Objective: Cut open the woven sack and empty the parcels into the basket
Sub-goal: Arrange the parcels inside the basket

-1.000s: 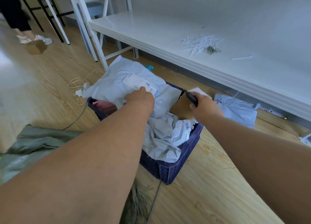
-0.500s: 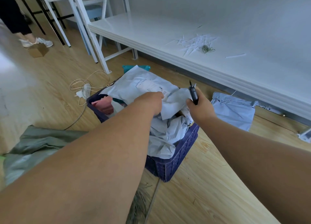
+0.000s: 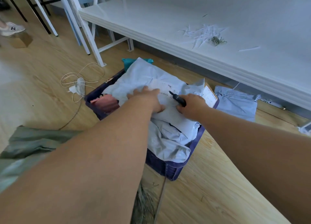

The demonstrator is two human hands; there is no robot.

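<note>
A dark blue basket (image 3: 170,168) on the wood floor is heaped with pale grey parcels. On top lies a large grey parcel (image 3: 143,75) with a white label. My left hand (image 3: 148,99) presses down on that parcel, fingers spread over it. My right hand (image 3: 191,106) grips a black cutter (image 3: 179,99), blade pointing left over the label, and also rests on the parcel. A pink parcel (image 3: 106,104) shows at the basket's left end. The limp green woven sack (image 3: 30,144) lies on the floor at lower left.
One grey parcel (image 3: 237,102) lies on the floor right of the basket, under the white table (image 3: 185,43), which carries paper scraps (image 3: 202,33). A white cable and plug (image 3: 79,85) lie left of the basket. A small cardboard box (image 3: 21,40) and a person's shoe (image 3: 11,28) are far left.
The large top parcel has been laid flatter over the basket. My left hand slid onto it, and my right hand with the cutter moved left beside it.
</note>
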